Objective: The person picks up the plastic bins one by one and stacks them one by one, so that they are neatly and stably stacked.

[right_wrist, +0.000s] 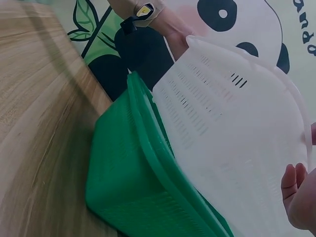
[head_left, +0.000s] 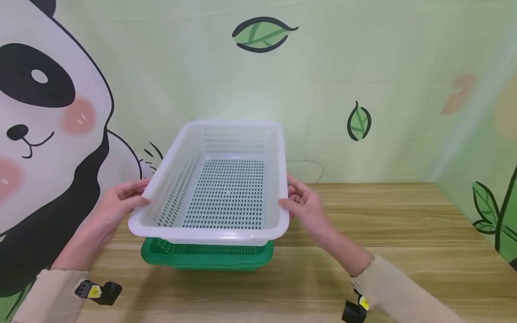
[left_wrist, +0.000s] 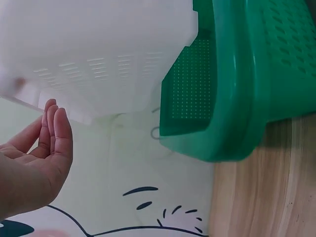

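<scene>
Both hands hold a white plastic basket (head_left: pixel 210 233) with a slotted bottom and sides, tilted with its open top toward the head camera. My left hand (head_left: pixel 115 204) grips its left rim, thumb over the edge and fingers underneath. On the opposite rim my right hand (head_left: pixel 307 208) pinches in the same way. Below sits a green plastic basket (head_left: pixel 206 259), mostly hidden by the white one in the head view. In the right wrist view the white basket's lower part (right_wrist: pixel 212 148) is at the opening of the green basket (right_wrist: pixel 123 168). Its inside looks bare where it shows in the left wrist view.
The baskets are over a wood-grain table (head_left: pixel 387 224). Behind it hangs a pale green backdrop (head_left: pixel 323 58) printed with a panda and leaves. A thin cable (head_left: pixel 311 162) runs along the backdrop at the table's back edge.
</scene>
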### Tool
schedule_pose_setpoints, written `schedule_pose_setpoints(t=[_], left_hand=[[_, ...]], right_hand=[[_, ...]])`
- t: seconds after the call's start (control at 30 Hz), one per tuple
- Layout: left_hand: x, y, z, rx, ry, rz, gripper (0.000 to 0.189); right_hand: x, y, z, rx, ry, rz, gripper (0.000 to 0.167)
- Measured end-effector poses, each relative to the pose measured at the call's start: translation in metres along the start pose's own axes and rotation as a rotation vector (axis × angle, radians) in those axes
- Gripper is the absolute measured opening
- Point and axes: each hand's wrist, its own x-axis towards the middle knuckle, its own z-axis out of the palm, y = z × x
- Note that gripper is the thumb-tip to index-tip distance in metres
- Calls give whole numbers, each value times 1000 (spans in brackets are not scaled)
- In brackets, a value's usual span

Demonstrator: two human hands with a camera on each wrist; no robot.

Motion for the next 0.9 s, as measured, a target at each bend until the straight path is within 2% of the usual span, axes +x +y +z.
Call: schedule_pose_setpoints(t=[0.27,0.5,0.9], left_hand=[[2,-18,-4,42,-49,10,51],[1,-32,-2,58,-54,10,47],[3,-44,1,106,-56,-83,51]], right_hand=[[-2,16,6,-19,-10,81,60],[-4,26,9,-8,-27,99,58],[-4,43,9,7,-24,98,59]])
